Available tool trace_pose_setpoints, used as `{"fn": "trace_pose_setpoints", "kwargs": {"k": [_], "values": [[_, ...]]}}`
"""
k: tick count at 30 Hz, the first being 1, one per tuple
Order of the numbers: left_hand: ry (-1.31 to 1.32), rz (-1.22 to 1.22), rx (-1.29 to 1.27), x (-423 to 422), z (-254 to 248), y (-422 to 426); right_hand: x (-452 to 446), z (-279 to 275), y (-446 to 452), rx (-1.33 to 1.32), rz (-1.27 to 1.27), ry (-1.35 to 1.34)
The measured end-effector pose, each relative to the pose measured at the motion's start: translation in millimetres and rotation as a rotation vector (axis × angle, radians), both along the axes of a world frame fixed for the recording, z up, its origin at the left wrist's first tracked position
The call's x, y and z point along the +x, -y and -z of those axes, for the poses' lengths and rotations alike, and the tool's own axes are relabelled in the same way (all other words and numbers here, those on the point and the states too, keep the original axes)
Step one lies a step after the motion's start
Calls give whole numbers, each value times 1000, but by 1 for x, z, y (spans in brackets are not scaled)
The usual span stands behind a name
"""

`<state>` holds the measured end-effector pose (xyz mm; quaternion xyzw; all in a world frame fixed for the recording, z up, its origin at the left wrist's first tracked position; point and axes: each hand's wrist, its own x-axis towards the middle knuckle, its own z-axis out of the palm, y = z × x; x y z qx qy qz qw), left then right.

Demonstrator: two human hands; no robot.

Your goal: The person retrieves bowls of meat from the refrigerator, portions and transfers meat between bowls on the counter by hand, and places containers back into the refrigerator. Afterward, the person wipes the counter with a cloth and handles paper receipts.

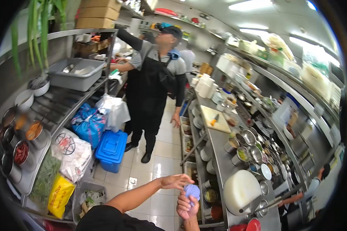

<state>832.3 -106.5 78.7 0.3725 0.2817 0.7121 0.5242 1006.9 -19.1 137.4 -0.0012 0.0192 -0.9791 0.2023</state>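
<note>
My right hand [187, 206] is closed around a rounded lavender bundle [192, 191], which bulges out above the fist. Its surface looks creased, like bunched cloth or thin plastic; I cannot tell which. My left hand [177, 181] reaches in from the left with loosely stretched fingers. Its fingertips are at the upper left edge of the bundle, and whether they touch it I cannot make out. Both hands are in the air over the tiled floor, beside the steel counter [216, 145].
A co-worker in a black apron [144, 92] stands in the aisle, one arm raised to a shelf. A blue lidded bin [111, 148] is on the floor. On the counter are a white cutting board [204, 115] with an orange-handled knife, a round white board [241, 192] and several metal pots.
</note>
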Motion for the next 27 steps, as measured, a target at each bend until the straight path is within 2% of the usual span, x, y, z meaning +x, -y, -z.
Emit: {"fn": "trace_pose_setpoints", "kwargs": {"k": [1, 4, 5, 6, 7, 9, 10, 12, 13, 14, 15, 16, 17, 18, 19, 20, 21, 23, 25, 27], "values": [[24, 44, 256, 10, -27, 2, -7, -24, 18, -223, -74, -116], [210, 136, 824, 50, -105, 6, -32, -57, 68, -573, -279, -180], [288, 126, 965, 55, -114, 12, -40, -61, 77, -608, -295, -196], [330, -67, 989, 44, -95, 15, -47, -63, 81, -647, -333, -194], [189, -123, 921, 35, -108, 36, -53, -67, 82, -682, -367, -191], [314, -291, 688, 8, -75, 57, -67, -64, 84, -563, -365, -91], [305, -262, 676, 1, -62, 75, -77, -45, 88, -431, -416, -61], [135, -562, 461, -27, -15, 116, -95, -14, 101, -157, -572, -11], [26, -903, 219, -10, -11, 138, -100, 1, 117, -94, -650, 23], [155, -1152, 65, 5, 2, 154, -107, 24, 132, -59, -722, 55], [351, -1140, 53, 20, 8, 178, -109, 43, 150, -35, -799, 81], [303, -945, 79, 29, 23, 219, -108, 61, 171, -24, -872, 113], [355, -1085, -46, 46, 12, 243, -103, 58, 194, 47, -953, 164], [458, -1045, 62, 65, 9, 265, -92, 75, 211, 34, -1000, 199], [524, -1098, 23, 80, 18, 286, -88, 92, 231, 161, -1073, 165], [473, -1181, -61, 92, 29, 306, -90, 105, 258, 285, -1149, 98], [413, -1269, -152, 105, 42, 325, -89, 116, 282, 264, -1198, 69], [361, -1409, -258, 127, 61, 356, -69, 138, 314, 770, -1202, -74], [307, -1632, -495, 143, 93, 378, -53, 173, 345, 961, -1093, -304], [373, -1739, -542, 157, 120, 394, -41, 186, 368, 1014, -1134, -355]]}}
